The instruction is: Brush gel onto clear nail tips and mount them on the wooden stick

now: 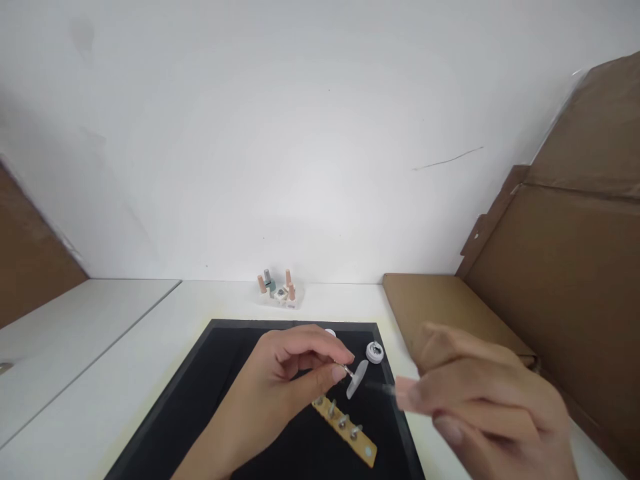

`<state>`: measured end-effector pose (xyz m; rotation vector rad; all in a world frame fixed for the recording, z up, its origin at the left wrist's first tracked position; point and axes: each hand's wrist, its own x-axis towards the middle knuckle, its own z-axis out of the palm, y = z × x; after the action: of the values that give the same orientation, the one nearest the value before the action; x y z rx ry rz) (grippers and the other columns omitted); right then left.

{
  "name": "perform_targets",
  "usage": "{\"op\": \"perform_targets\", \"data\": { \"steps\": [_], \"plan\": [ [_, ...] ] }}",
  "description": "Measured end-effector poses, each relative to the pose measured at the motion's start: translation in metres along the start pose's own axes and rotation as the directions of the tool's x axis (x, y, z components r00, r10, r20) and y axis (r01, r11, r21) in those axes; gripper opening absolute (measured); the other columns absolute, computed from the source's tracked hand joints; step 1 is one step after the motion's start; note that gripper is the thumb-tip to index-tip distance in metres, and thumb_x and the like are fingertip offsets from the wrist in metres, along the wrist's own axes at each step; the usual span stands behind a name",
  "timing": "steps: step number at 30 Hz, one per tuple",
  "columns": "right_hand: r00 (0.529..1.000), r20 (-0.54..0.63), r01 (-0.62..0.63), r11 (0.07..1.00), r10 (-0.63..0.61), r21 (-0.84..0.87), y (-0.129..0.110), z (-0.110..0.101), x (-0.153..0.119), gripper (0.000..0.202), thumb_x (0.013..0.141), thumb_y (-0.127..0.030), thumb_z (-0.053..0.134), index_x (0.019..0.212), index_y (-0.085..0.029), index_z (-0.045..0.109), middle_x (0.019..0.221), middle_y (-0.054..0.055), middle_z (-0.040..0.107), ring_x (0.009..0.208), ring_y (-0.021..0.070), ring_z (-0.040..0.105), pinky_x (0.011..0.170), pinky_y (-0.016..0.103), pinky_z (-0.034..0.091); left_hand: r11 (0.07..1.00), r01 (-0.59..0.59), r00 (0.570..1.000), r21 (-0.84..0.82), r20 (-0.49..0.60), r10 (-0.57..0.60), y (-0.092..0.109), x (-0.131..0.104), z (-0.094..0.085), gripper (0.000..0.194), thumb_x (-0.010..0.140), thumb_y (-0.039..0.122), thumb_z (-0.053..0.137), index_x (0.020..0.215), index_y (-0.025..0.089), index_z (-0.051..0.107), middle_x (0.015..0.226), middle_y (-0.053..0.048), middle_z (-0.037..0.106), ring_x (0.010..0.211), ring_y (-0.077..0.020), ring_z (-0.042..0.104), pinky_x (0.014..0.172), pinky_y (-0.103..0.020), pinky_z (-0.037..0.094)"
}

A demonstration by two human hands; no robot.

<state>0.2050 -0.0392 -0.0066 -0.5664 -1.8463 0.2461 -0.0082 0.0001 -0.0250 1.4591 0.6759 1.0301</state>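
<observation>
My left hand (285,380) pinches a thin metal stem between thumb and fingers. At the stem's end sits a whitish, translucent false nail tip (357,379), tilted. My right hand (495,400), a little blurred, is closed on a nail polish brush (407,393) by its pink cap. The brush's bristle end points left at the nail tip, with a small gap between them. Below the left hand lies a yellow strip (369,453) with several metal pegs standing on it. Just beyond the nail tip is a small round white container (375,352) with something dark inside.
A black mat (170,407) covers much of the white table (125,333). Several nail polish bottles (291,292) stand in a clear tray (267,300) by the wall. At right, a flat cardboard box (435,303) lies beside upright cardboard (585,267). A white object (331,332) is partly hidden behind my left hand.
</observation>
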Motion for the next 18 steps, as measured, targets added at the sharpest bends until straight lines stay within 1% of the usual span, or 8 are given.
{"op": "perform_targets", "data": {
  "steps": [3,4,8,12,15,16,18],
  "plan": [
    [0.993,0.117,0.019,0.999,-0.024,0.047,-0.004,0.003,0.003,0.014,0.084,-0.009,0.064,0.090,-0.019,0.071,0.064,-0.003,0.055,0.054,0.0083,0.053,0.048,0.021,0.045,0.999,-0.017,1.000,0.028,-0.008,0.017,0.002,0.004,0.002,0.014,0.080,0.010,0.073,0.081,0.022,0.081,0.083,-0.003,0.072,0.075,-0.0148,0.063,0.067,-0.023,0.049],
    [0.993,0.118,0.017,0.999,-0.022,0.039,-0.005,0.004,0.004,0.017,0.082,-0.006,0.062,0.090,-0.019,0.071,0.065,-0.003,0.055,0.054,0.0079,0.054,0.048,0.020,0.045,0.999,-0.018,1.000,0.035,-0.008,0.019,0.003,0.005,0.003,0.014,0.080,0.010,0.073,0.080,0.022,0.081,0.082,-0.003,0.072,0.075,-0.0149,0.063,0.067,-0.023,0.049],
    [0.999,0.023,-0.039,0.999,0.039,-0.009,-0.003,0.004,0.002,0.025,0.077,0.000,0.057,0.086,-0.019,0.071,0.066,-0.002,0.058,0.055,0.0085,0.055,0.048,0.020,0.046,0.999,-0.021,1.000,0.039,0.007,0.020,0.003,0.002,0.004,0.016,0.080,0.009,0.073,0.080,0.021,0.082,0.083,-0.004,0.073,0.074,-0.0142,0.063,0.065,-0.022,0.048],
    [1.000,-0.016,-0.013,0.996,0.012,-0.094,0.002,-0.002,-0.003,0.026,0.080,0.000,0.059,0.093,-0.020,0.072,0.069,0.001,0.066,0.057,0.0120,0.058,0.050,0.025,0.049,0.998,-0.032,0.999,0.048,0.013,0.031,0.001,-0.005,0.002,0.016,0.080,0.009,0.072,0.080,0.021,0.082,0.082,-0.004,0.073,0.073,-0.0137,0.062,0.064,-0.022,0.048],
    [0.999,-0.040,-0.008,0.996,0.004,-0.087,0.002,-0.004,-0.004,0.023,0.083,-0.005,0.061,0.093,-0.022,0.071,0.068,0.001,0.065,0.056,0.0136,0.057,0.048,0.027,0.048,0.999,-0.022,1.000,0.049,0.002,0.022,0.000,-0.005,0.001,0.017,0.080,0.008,0.072,0.080,0.022,0.082,0.083,-0.004,0.074,0.074,-0.0140,0.063,0.065,-0.022,0.048],
    [0.999,-0.031,-0.012,0.998,0.010,-0.061,0.001,-0.004,-0.003,0.020,0.084,-0.007,0.062,0.093,-0.022,0.071,0.066,0.000,0.063,0.055,0.0131,0.055,0.047,0.026,0.047,0.999,-0.021,1.000,0.046,-0.002,0.021,0.001,-0.004,0.001,0.017,0.080,0.008,0.072,0.079,0.022,0.082,0.083,-0.003,0.074,0.074,-0.0139,0.063,0.065,-0.021,0.048],
    [0.999,0.041,0.000,1.000,0.001,-0.013,-0.001,-0.003,-0.001,0.015,0.085,-0.010,0.063,0.092,-0.021,0.071,0.064,-0.001,0.060,0.053,0.0114,0.053,0.047,0.024,0.046,0.999,-0.026,1.000,0.036,-0.006,0.027,0.002,-0.001,0.002,0.018,0.080,0.007,0.072,0.079,0.022,0.082,0.083,-0.003,0.074,0.073,-0.0134,0.062,0.063,-0.020,0.047]
  ]
}}
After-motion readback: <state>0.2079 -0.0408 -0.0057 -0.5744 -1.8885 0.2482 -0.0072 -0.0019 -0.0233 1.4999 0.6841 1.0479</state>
